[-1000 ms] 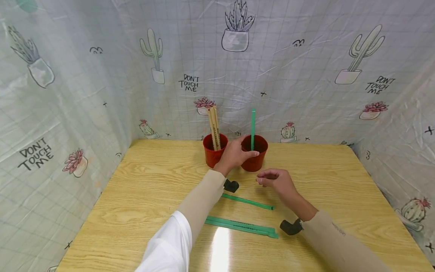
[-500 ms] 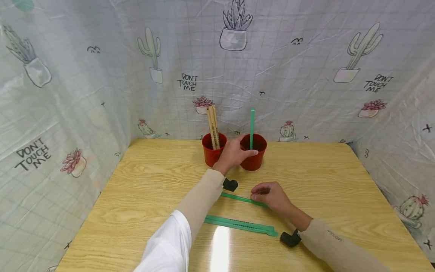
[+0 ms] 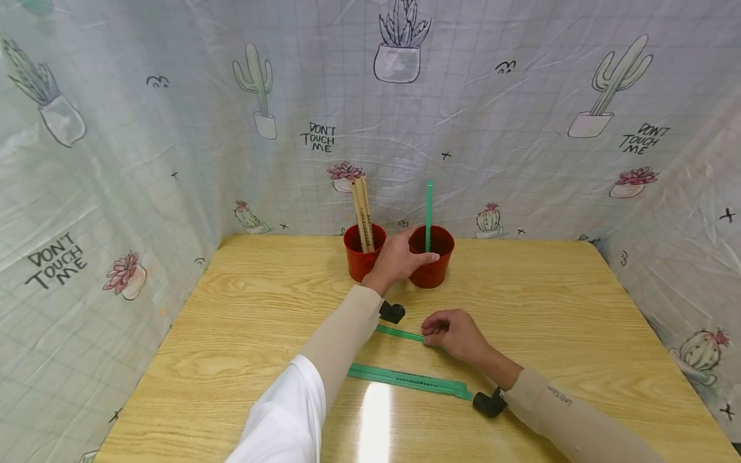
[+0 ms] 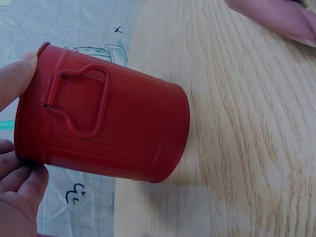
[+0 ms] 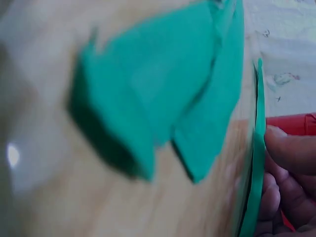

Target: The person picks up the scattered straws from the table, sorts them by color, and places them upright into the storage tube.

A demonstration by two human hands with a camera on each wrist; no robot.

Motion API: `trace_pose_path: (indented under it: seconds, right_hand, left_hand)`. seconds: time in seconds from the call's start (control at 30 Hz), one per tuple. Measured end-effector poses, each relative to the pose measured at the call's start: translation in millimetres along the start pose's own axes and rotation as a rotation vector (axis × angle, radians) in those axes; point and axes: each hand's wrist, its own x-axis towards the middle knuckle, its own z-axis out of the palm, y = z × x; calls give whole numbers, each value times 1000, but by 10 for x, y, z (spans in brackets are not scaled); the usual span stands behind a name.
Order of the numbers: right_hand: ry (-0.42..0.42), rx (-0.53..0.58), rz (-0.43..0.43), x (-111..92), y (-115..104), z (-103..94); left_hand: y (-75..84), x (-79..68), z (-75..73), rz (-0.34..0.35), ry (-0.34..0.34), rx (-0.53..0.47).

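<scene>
A red metal bucket with a wire handle on its side stands at the back of the table. My left hand grips its rim, thumb on one side and fingers on the other. One long green paper sleeve stands upright in it. In front, my right hand pinches another narrow green paper sleeve lying on the table, its right end hidden under the hand. In the right wrist view, the thumb and curled fingers are right at that sleeve's edge.
A second red bucket, holding several tan paper sleeves, stands left of the first. Nearer the front lie more green sleeves side by side, their folded ends close in the right wrist view. A printed curtain hangs behind the table.
My right hand has moved down and left from above the table onto the single green sleeve, covering its right end. My left hand has stayed on the bucket's rim.
</scene>
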Motion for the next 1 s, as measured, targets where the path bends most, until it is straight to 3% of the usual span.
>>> trace_pose_path:
  seconds: [0.27,0.4,0.77,1.0]
  right_hand:
    - [-39,-67,15,-21,-69,-8]
    - [-84,-174,-18,-28,-109,-20]
    - [-254,-550,-276,-105,-140,-116]
    - [-322,-624,-336,-225,-108,-314]
  left_hand:
    - [16,-10,-8,-5,-1,5]
    - [28,-13,-13,0,0,2]
    - [52,-10,-22,-9,-15,9]
    - [40,-11,-23,-3,-14,5]
